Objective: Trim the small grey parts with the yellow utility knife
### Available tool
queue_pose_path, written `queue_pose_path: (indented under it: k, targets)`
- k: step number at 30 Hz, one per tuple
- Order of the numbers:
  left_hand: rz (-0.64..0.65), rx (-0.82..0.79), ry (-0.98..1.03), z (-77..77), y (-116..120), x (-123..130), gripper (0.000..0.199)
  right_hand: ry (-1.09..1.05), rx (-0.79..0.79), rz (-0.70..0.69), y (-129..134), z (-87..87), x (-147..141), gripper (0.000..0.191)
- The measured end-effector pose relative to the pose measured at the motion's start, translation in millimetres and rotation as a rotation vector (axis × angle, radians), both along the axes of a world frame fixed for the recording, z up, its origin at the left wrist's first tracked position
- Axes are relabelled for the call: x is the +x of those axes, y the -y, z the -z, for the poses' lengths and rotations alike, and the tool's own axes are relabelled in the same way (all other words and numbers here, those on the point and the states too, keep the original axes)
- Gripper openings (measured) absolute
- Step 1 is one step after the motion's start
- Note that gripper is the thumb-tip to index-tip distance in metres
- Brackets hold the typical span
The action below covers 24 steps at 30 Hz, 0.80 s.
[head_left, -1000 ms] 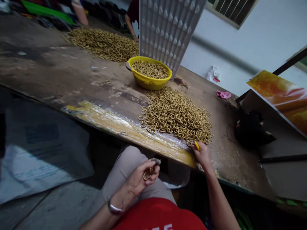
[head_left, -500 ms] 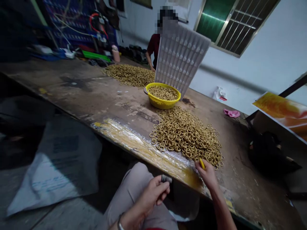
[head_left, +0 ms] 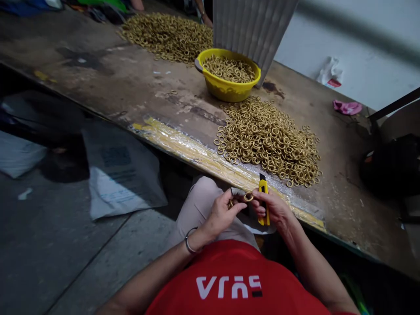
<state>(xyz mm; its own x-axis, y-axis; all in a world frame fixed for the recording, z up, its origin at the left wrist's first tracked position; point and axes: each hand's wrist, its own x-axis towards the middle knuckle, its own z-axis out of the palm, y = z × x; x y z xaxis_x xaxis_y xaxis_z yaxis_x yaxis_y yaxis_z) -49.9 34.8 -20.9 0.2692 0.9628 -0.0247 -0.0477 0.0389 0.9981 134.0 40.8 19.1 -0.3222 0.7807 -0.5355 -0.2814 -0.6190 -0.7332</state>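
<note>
A brass-coloured ring (head_left: 248, 197) is between my two hands, just off the table's front edge. My left hand (head_left: 226, 212) is closed round some rings, and a grey wrap covers its index finger. My right hand (head_left: 271, 205) holds a yellow utility knife (head_left: 263, 201) upright with its dark blade end up, and its fingertips touch the ring. Beyond my hands, a large pile of rings (head_left: 269, 138) lies on the wooden table (head_left: 114, 92). Behind that pile stands a yellow basin (head_left: 229, 89) full of rings.
Another ring pile (head_left: 167, 37) lies at the back left, with a person's hand (head_left: 206, 19) beside it. A grey ribbed panel (head_left: 252, 26) stands behind the basin. A pink cloth (head_left: 347, 107) is at the right. A white sack (head_left: 121, 175) sits on the floor at the left.
The view has tilted downward. My right hand has left the pile's front edge and come to my left hand, with the knife now upright and a ring between the hands.
</note>
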Motion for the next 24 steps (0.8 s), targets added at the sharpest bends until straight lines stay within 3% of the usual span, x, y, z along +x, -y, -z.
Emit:
queue_pose_path:
  k: [7,11,15,18,20,24]
  targets:
    - [-0.007,0.072,-0.091,-2.5,0,-2,0.015,0.026,-0.002,-0.018,-3,7.4,-7,0.046]
    - [0.029,0.022,-0.068,-8.5,-4,-4,0.015,0.149,0.070,-0.039,0,9.0,-10,0.049]
    - [0.066,-0.182,0.115,-8.5,-6,-3,0.020,0.701,0.498,-0.097,12,6.0,-11,0.044]
    - [0.048,-0.337,0.209,-6.3,-4,-2,0.029,1.195,0.798,-0.177,24,5.8,-9,0.018]
    - [0.041,-0.374,0.236,-5.9,-2,-2,0.033,1.397,0.860,-0.275,31,7.4,-7,0.007]
    - [0.054,-0.343,0.208,-5.1,0,-2,0.033,1.605,0.829,-0.406,36,9.2,-8,0.008]
